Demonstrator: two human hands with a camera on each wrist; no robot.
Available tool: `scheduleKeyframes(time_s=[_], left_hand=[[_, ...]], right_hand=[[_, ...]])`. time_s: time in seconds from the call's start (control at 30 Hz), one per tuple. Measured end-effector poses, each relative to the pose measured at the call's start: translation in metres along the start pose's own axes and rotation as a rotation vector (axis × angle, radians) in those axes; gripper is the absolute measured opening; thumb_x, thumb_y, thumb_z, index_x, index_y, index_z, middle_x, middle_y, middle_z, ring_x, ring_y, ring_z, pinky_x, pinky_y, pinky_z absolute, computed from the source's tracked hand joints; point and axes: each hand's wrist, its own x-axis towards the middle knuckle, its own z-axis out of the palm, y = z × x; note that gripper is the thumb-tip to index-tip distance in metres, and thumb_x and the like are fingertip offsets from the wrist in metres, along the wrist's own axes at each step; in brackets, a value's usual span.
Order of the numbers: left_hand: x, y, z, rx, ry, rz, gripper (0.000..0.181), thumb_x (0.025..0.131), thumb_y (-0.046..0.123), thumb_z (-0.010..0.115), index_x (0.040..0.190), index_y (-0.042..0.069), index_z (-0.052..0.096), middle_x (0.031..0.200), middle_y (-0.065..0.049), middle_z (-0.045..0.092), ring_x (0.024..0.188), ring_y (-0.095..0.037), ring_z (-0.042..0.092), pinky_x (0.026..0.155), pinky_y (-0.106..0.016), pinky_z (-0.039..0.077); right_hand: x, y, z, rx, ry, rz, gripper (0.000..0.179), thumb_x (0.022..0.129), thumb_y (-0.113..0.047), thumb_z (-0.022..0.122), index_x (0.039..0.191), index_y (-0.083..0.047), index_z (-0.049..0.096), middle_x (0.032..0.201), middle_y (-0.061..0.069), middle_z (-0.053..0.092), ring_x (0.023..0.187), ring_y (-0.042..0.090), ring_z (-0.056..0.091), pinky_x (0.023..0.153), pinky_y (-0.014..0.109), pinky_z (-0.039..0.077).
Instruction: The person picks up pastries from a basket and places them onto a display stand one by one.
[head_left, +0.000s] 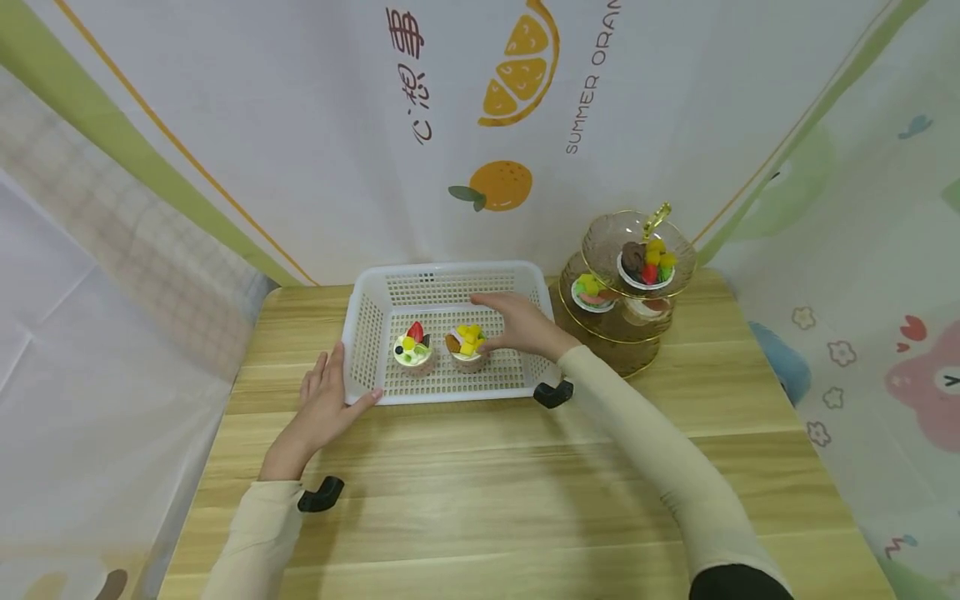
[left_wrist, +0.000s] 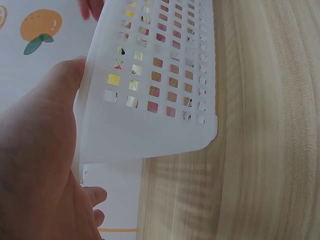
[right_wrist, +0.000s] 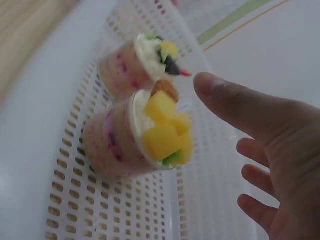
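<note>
My left hand (head_left: 322, 408) rests at the near left corner of a white plastic basket (head_left: 442, 400), its thumb at the front rim and its fairly straight fingers along the left side. In the left wrist view the thumb lies against the basket's rim (left_wrist: 85, 115). Inside stand two dessert cups: one with strawberry topping (head_left: 414, 350), the other with yellow fruit cubes (head_left: 469, 346). Over the basket's right part, my right hand (head_left: 521, 325) is spread with nothing in its grasp. Its thumb is close beside the yellow-topped cup (right_wrist: 115, 140) in the right wrist view.
Right of the basket is a tiered stand (head_left: 637, 333) with gold rims. A fruit-topped cup (head_left: 647, 265) sits on its top tier, with more cups below. Everything stands on a wooden table (head_left: 465, 500), backed by a printed curtain (head_left: 322, 125).
</note>
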Motion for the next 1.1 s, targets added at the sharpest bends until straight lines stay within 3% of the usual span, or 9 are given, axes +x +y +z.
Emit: scheduleKeyframes(time_s=[0.27,0.5,0.9,1.1], left_hand=[[0.002,0.0,0.0,0.003,0.002,0.006,0.108,0.094,0.057,0.056,0.157,0.001,-0.011,0.164,-0.029,0.001,0.151,-0.05,-0.005,0.117,-0.07,-0.003],[0.001,-0.002,0.001,0.005,-0.006,0.002,0.109,0.094,0.058,0.056,0.157,0.002,-0.013,0.165,-0.029,0.0,0.152,-0.049,-0.007,0.117,-0.069,-0.004],[0.001,-0.002,0.002,0.0,0.0,0.0,0.109,0.093,0.058,0.056,0.157,0.002,-0.013,0.165,-0.029,0.001,0.152,-0.049,-0.007,0.117,-0.07,-0.003],[0.0,-0.003,0.001,-0.001,-0.001,-0.004,0.109,0.094,0.059,0.056,0.157,0.004,-0.015,0.165,-0.028,0.0,0.152,-0.048,-0.008,0.117,-0.07,-0.004]], right_hand=[[0.025,0.012,0.017,0.041,-0.192,0.07,0.095,0.073,-0.037,0.087,0.153,-0.02,0.038,0.157,0.002,0.043,0.146,0.025,0.04,0.122,0.043,0.031],[0.031,0.012,0.023,0.1,-0.287,0.139,0.089,0.072,-0.031,0.088,0.149,-0.018,0.046,0.155,0.003,0.047,0.146,0.025,0.04,0.121,0.044,0.031],[0.031,0.013,0.023,0.11,-0.338,0.145,0.079,0.077,-0.02,0.086,0.146,-0.02,0.046,0.151,0.008,0.05,0.142,0.027,0.046,0.119,0.044,0.036],[0.033,0.017,0.026,0.079,-0.317,0.132,0.077,0.076,-0.022,0.086,0.144,-0.021,0.048,0.15,0.007,0.052,0.14,0.025,0.048,0.118,0.042,0.037]])
